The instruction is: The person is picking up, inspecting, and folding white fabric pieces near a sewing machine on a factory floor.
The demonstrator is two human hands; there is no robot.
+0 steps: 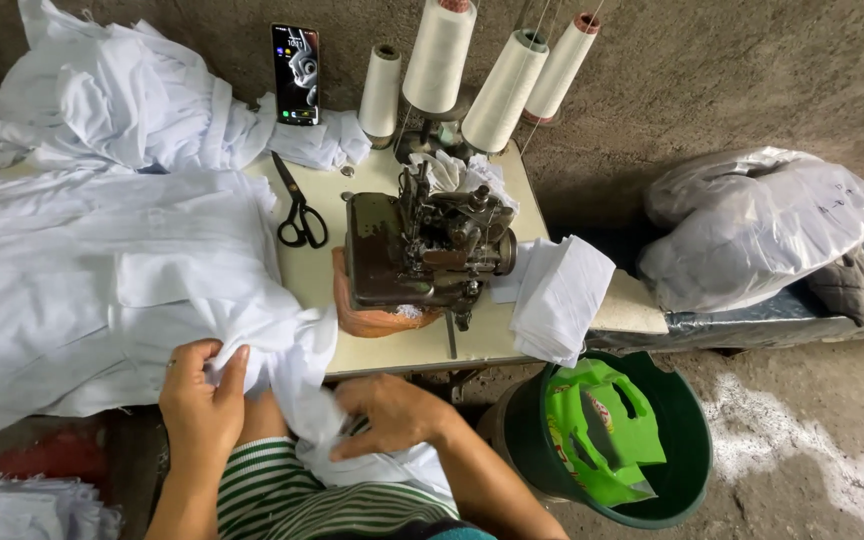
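Observation:
A large white garment [82, 290] spreads over the left of the cream sewing table [322, 270] and hangs down into my lap. My left hand [200, 400] pinches a fold of the white cloth at the table's front edge. Lower down, over my green-striped lap, my right hand [392, 412] grips another part of the same cloth. A dark overlock sewing machine [422, 250] stands on the table just beyond my hands, with nothing under its foot that I can see.
Black scissors [297, 205] lie left of the machine, a phone [295, 73] leans against the wall, and several thread cones [439, 55] stand behind. Folded white pieces [557, 295] lie at the right. A green bucket [687, 440] holds a green bag; a full plastic bag [762, 225] sits on a bench.

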